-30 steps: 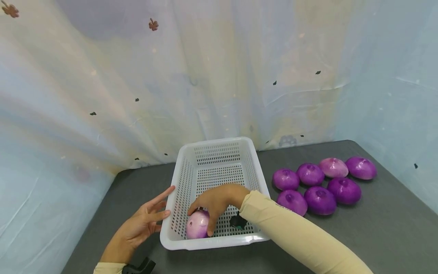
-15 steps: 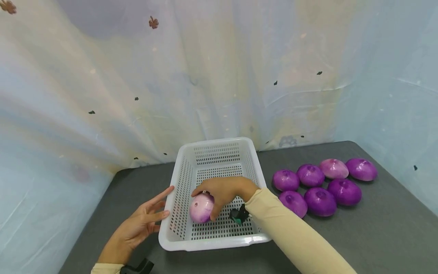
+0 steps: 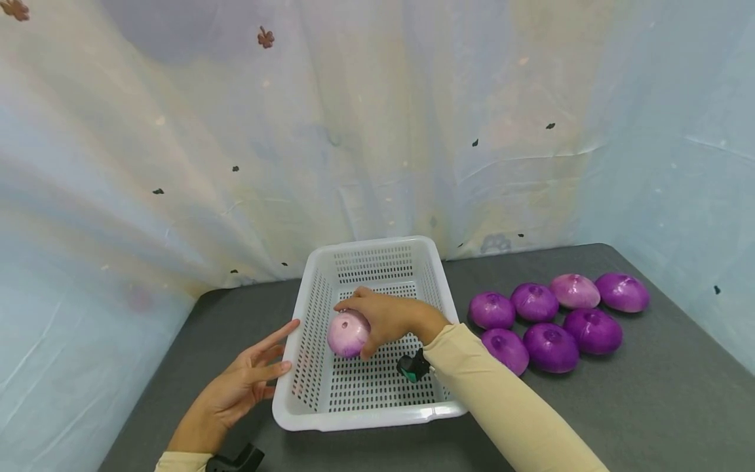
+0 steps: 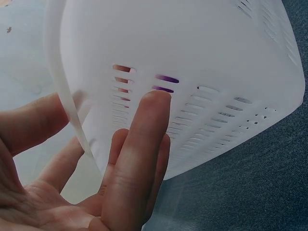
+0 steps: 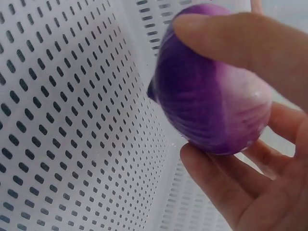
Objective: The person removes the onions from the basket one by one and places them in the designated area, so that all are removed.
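A white slotted plastic basket [image 3: 354, 421] stands on the dark grey table. Inside its left part, my right hand [image 3: 392, 318] grips a pink and purple onion [image 3: 347, 335] from above. Up close in the right wrist view, thumb and fingers wrap the onion [image 5: 207, 91], purple root end facing the slotted floor, with a gap below it. My left hand [image 3: 238, 383] rests its extended fingers against the basket's outer left side. The left wrist view shows one straight finger [image 4: 139, 149] at the outer wall, with purple visible through two slots.
Several purple onions [image 3: 551, 347] sit in two rows on the table, right of the basket. One paler pink onion [image 3: 575, 290] is in the back row. A patterned curtain [image 3: 377, 131] hangs behind the table. A black wrist device [image 3: 413, 366] is on my right wrist.
My right hand has carried the onion from the basket's front left corner up and back toward the middle of its left side. The left hand has barely moved.
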The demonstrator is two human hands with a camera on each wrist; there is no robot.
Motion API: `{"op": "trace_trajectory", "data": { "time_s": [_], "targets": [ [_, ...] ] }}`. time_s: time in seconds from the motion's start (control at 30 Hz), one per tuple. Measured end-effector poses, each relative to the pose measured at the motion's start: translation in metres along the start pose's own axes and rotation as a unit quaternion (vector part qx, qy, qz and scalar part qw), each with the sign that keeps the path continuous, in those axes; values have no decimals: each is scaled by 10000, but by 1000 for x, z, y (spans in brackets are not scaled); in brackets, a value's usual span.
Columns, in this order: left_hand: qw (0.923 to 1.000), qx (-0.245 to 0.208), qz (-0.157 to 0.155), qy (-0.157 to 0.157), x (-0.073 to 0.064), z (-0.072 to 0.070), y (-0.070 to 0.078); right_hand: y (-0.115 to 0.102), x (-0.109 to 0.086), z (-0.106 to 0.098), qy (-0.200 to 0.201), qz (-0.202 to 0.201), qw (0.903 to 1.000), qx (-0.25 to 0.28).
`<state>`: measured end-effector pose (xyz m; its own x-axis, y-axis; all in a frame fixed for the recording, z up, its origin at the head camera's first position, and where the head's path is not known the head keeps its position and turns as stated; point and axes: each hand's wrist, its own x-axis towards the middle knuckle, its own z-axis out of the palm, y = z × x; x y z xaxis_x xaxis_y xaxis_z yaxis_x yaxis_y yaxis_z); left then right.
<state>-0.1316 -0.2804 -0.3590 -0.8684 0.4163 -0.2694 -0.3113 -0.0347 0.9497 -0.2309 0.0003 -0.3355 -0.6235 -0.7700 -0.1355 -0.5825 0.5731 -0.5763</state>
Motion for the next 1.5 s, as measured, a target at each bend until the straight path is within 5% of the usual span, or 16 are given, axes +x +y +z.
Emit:
{"op": "trace_trajectory", "data": {
  "time_s": [0.47,1.5],
  "targets": [
    [10000,-17,-57,70,0,0,1,1,5,2,384,-291,9988,-63],
    [9996,26,-117,262,1,0,-1,-1,7,3,870,-91,9940,656]
  ]
}}
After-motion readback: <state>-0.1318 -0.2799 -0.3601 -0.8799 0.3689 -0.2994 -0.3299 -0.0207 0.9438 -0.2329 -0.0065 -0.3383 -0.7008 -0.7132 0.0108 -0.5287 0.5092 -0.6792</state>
